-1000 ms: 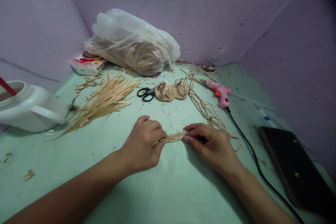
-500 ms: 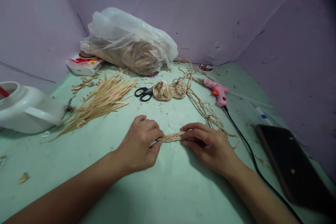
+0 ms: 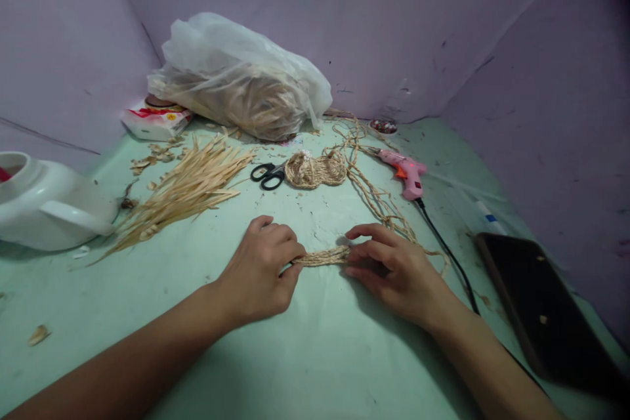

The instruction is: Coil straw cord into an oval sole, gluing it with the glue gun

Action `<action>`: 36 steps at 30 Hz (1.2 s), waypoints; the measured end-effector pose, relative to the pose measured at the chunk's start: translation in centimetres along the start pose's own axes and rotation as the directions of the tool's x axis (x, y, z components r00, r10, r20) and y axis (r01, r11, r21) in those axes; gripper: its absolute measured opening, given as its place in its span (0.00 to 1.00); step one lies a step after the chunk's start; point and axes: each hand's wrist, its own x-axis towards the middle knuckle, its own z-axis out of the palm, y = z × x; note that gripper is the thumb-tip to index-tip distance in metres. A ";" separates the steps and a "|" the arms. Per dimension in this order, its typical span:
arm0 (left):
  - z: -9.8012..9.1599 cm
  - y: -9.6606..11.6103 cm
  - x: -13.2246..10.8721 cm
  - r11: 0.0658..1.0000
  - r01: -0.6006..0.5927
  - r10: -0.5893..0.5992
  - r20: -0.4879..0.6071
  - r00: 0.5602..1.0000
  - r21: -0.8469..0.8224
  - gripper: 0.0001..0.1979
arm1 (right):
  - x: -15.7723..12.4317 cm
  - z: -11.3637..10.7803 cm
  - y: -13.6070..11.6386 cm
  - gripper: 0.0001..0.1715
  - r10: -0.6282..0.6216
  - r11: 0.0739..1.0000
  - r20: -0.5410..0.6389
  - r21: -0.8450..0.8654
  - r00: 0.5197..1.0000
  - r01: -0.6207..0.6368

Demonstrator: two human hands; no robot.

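Note:
A short flat piece of braided straw cord (image 3: pixel 322 256) lies on the green table (image 3: pixel 305 354) between my two hands. My left hand (image 3: pixel 260 269) is curled shut, pinching the piece's left end. My right hand (image 3: pixel 394 269) has its fingers closed over the right end, pressing it to the table. From under my right hand a long braided cord (image 3: pixel 377 200) trails back toward a coiled straw piece (image 3: pixel 315 169).
Black scissors (image 3: pixel 268 174) lie next to the coil. A pink glue gun (image 3: pixel 404 170) with a black cable (image 3: pixel 445 246) lies to the right, a dark phone (image 3: pixel 536 302) beyond it. A straw bundle (image 3: pixel 187 190), white jug (image 3: pixel 49 207), plastic bag (image 3: pixel 241 82) and small box (image 3: pixel 155 119) stand left and back.
Both hands stay on the braided piece; my right fingers have shifted slightly along its right end. The view has drifted a little.

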 end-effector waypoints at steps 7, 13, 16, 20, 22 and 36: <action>0.2 -0.2 -0.1 1.000 -0.003 0.003 -0.020 1.000 -0.002 0.08 | 0.0 0.2 0.0 0.05 0.012 1.000 -0.015 -0.021 1.000 -0.012; 0.2 -0.2 -0.1 1.000 -0.010 0.010 -0.013 1.000 0.002 0.08 | 0.2 0.3 -0.5 0.05 0.123 0.988 0.006 0.091 0.992 -0.123; 0.3 -0.2 -0.1 1.000 -0.010 0.010 -0.014 1.000 0.001 0.08 | 0.4 0.4 -0.7 0.06 0.177 0.970 0.003 0.166 0.984 -0.175; 0.4 -0.3 -0.2 1.000 -0.005 0.005 -0.013 1.000 -0.003 0.08 | 0.7 0.6 -0.8 0.07 0.204 0.957 -0.029 0.217 0.979 -0.193; 0.4 -0.3 -0.3 1.000 -0.008 0.008 -0.027 1.000 -0.007 0.08 | 0.7 0.7 -0.7 0.07 0.215 0.952 -0.041 0.232 0.976 -0.201; -0.2 0.3 0.1 0.997 0.053 -0.051 0.031 0.998 -0.065 0.06 | 0.9 1.1 -0.8 0.07 0.214 0.955 -0.077 0.227 0.974 -0.192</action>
